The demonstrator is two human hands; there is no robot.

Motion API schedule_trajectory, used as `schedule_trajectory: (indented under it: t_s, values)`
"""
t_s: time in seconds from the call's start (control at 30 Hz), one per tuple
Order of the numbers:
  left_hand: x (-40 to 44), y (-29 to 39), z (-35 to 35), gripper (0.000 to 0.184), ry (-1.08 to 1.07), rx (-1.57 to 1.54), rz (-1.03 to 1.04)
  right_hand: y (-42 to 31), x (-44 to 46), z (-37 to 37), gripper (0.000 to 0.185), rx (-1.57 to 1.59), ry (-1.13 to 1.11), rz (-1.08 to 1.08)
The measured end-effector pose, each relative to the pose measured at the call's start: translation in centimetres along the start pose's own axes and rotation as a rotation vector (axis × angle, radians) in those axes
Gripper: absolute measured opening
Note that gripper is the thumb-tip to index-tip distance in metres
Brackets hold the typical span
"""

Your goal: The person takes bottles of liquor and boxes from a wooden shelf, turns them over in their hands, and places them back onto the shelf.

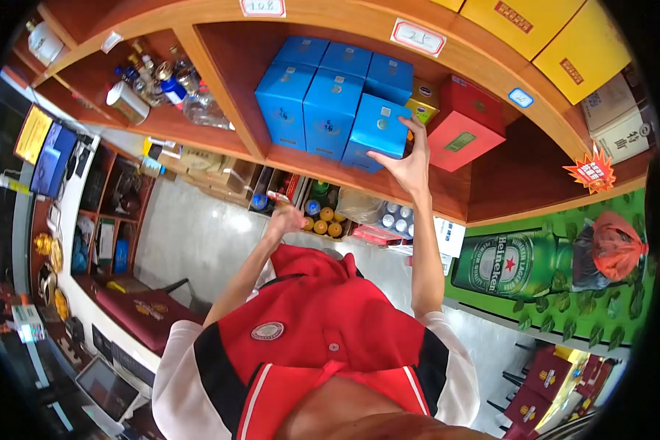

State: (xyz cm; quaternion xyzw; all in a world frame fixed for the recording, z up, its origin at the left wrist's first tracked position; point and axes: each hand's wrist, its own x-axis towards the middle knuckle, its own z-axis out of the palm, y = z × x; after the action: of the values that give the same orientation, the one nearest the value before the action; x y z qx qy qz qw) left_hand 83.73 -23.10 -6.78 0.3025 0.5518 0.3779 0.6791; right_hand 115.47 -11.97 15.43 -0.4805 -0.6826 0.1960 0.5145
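My right hand (411, 161) spans the near corner of a blue box (376, 133), its thumb on the front face and its fingers at the right side. This box stands slightly forward of several matching blue boxes (333, 106) on the wooden shelf. To its right are a small gold box (423, 99) and a red box (463, 132). Lower and to the left, my left hand (287, 218) is closed, with a small pale and reddish thing showing at its fingertips; I cannot make out what it is.
A wooden divider (224, 88) separates the boxes from bottles (170, 84) on the left. Yellow boxes (583, 55) sit on the upper shelf. Crates with orange-capped bottles (328, 222) stand below. At right is a green beer display (510, 264) with a red plastic bag (614, 246).
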Motion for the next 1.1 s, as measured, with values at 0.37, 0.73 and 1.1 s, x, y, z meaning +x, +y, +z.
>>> schedule_trajectory:
  t_s: [0.37, 0.73, 1.1]
  values:
    - [-3.9, 9.2, 12.1, 0.097, -0.588, -0.690, -0.276, 2.1, -10.7, -5.3, 0.096, 0.699, 0.359, 0.325]
    - [-9.0, 7.6, 10.3, 0.071, -0.429, -0.469, -0.589, -0.1, -20.4, -2.9, 0.119, 0.825, 0.362, 0.530]
    - [-10.7, 5.8, 9.2, 0.071, -0.773, -1.215, -0.489, -7.2, -12.3, 2.7, 0.091, 0.799, -0.208, 0.123]
